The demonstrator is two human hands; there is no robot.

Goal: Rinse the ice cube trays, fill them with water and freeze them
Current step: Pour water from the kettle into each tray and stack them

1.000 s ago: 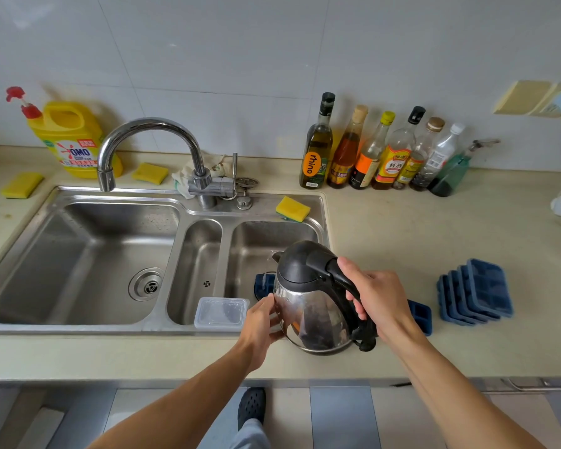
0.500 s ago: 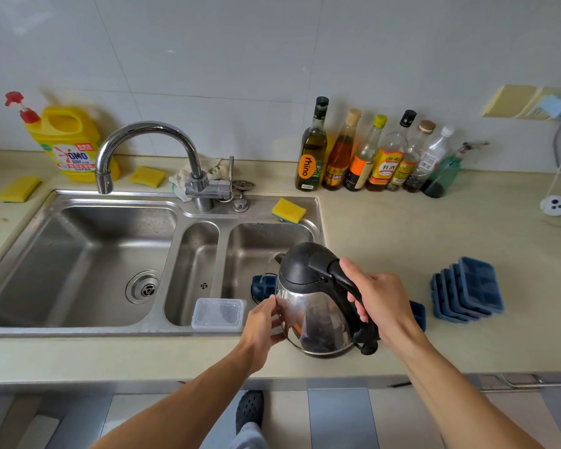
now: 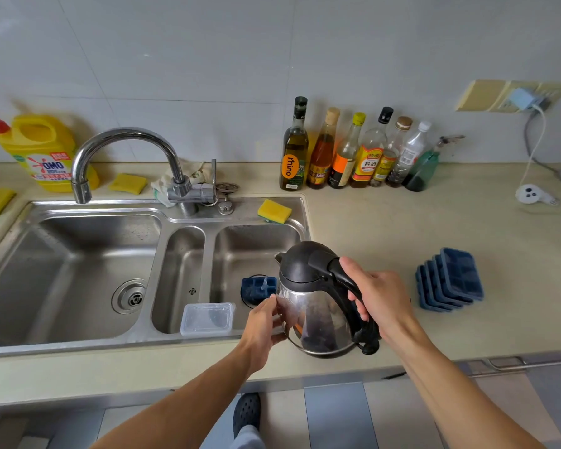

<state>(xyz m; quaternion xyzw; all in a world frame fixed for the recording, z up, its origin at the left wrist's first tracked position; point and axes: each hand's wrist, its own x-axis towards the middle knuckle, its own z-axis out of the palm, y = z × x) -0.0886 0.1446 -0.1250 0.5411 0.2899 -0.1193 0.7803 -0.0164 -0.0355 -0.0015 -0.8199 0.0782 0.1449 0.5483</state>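
Observation:
My right hand (image 3: 382, 299) grips the black handle of a steel kettle (image 3: 314, 306), which is tilted with its spout toward the right sink basin. A thin stream of water falls from the spout onto a blue ice cube tray (image 3: 258, 288) that sits mostly hidden behind the kettle, over the basin's front edge. My left hand (image 3: 263, 322) holds the kettle's steel side with fingers against its wall. A stack of several blue ice cube trays (image 3: 450, 278) lies on the counter to the right.
A clear plastic box (image 3: 208, 319) sits on the sink (image 3: 78, 228) front rim beside the small middle basin. The tap (image 3: 127, 140) points over the left basin. Oil and sauce bottles (image 3: 347, 150) line the back wall; a yellow sponge (image 3: 274, 210) lies on the sink rim.
The kettle stays tilted over the blue tray with both hands on it; a thin stream of water now shows at the spout. My head has shifted slightly.

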